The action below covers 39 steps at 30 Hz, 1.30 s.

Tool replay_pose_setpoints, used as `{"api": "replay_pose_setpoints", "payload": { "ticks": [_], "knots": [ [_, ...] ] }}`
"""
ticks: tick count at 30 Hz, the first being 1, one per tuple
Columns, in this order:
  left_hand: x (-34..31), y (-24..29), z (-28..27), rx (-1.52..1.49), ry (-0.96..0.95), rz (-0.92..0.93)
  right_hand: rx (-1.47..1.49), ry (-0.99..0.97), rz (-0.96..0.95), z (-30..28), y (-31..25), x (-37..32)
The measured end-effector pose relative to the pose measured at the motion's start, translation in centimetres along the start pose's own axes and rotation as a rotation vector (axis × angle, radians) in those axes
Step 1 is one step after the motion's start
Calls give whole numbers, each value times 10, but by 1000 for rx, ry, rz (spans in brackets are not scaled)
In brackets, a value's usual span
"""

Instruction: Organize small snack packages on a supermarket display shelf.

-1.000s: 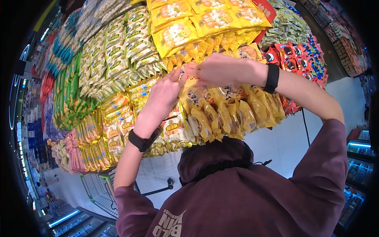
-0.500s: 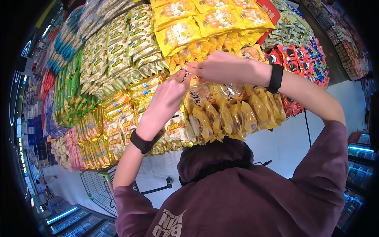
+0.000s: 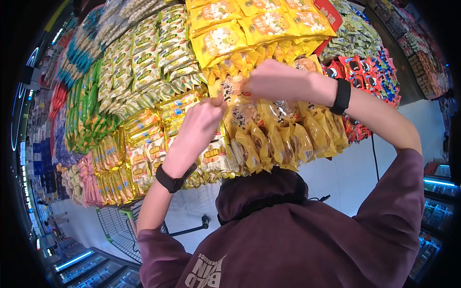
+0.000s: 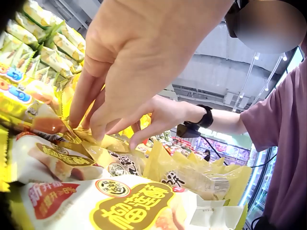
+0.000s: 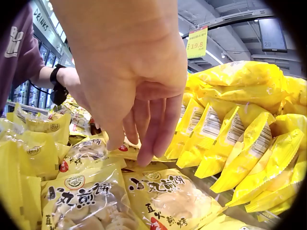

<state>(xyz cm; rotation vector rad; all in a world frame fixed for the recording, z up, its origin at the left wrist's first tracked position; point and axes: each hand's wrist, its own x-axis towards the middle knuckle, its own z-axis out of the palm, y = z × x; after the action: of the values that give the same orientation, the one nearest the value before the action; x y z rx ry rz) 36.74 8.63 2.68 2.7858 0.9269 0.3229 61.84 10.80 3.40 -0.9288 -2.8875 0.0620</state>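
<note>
Yellow, clear-fronted bags of round biscuits (image 3: 242,114) lie in rows at the display's near edge. My left hand (image 3: 204,120) reaches to the left edge of the upper bag in that row. In the left wrist view, its straight fingers and thumb (image 4: 98,127) point down at the yellow bag edges beside white-and-brown pastry packets (image 4: 132,206). Right of it, my right hand (image 3: 290,84) hovers over the same row. In the right wrist view its fingers (image 5: 158,129) hang loosely downward above the biscuit bags (image 5: 170,196), thumb apart, holding nothing visible.
Bright yellow snack bags (image 3: 269,29) are stacked behind the biscuits, some standing upright (image 5: 240,143). Green-and-white packets (image 3: 144,53) fill the left side, and red packets (image 3: 353,72) the right. A shopping cart (image 3: 117,228) stands at the lower left.
The two hands, close together over the bag's top corner before, have drawn apart. The right moved right and the left a little down and left, showing more of the biscuit bag between.
</note>
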Motion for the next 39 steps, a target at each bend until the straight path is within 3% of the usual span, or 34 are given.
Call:
{"api": "replay_pose_setpoints", "payload": {
  "ticks": [4, 7, 13, 19, 28, 39],
  "knots": [
    [-5, -3, -1, 14, -14, -3, 47, 36, 12, -9, 2, -6],
    [-6, -5, 4, -37, 88, 43, 75, 31, 21, -1, 4, -8],
    [-2, -6, 1, 24, -12, 64, 161, 53, 38, 7, 7, -7],
    [5, 1, 4, 4, 127, 49, 105, 122, -18, 1, 2, -1],
    [16, -3, 9, 80, -23, 70, 87, 74, -52, 22, 2, 6],
    [13, -12, 22, 22, 36, 49, 31, 105, -81, 35, 6, 4]
  ]
}}
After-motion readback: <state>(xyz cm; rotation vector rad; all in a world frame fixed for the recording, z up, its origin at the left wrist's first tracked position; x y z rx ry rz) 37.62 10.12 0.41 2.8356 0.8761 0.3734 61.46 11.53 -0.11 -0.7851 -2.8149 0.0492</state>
